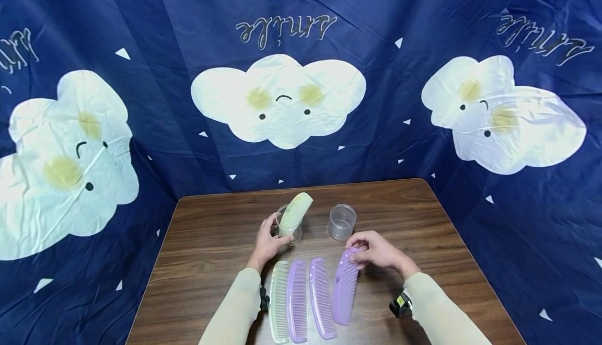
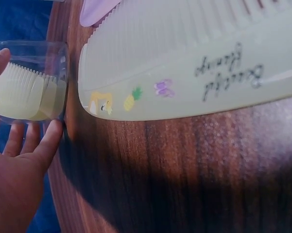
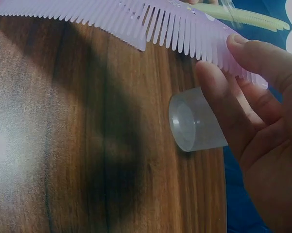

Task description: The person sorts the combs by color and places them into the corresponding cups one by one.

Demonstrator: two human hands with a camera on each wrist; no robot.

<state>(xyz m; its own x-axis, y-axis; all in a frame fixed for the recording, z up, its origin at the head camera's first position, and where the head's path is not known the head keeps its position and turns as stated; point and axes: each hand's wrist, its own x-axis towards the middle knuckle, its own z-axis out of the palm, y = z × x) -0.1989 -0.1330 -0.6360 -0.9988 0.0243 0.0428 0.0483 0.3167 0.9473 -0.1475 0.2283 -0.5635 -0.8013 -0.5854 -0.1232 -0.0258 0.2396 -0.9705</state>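
Note:
My left hand (image 1: 268,239) grips a clear plastic cup (image 1: 298,236), fingers on its far side and thumb at the front. A pale green comb (image 1: 296,211) stands tilted in that cup, its upper end leaning right above the rim. With thumb and fingers, my right hand (image 1: 376,251) pinches the top end of a purple comb (image 1: 345,290); in the right wrist view this comb (image 3: 184,29) is lifted off the table at that end. Left of it lie two more purple combs (image 1: 297,300) and another pale green comb (image 1: 279,303), side by side.
A second clear cup (image 1: 342,222) stands beyond my right hand, with nothing visible in it. The wooden table (image 1: 211,230) ends at a back edge before a blue curtain (image 1: 282,167) with cloud prints. Dark bands with small devices (image 1: 401,304) sit on my wrists.

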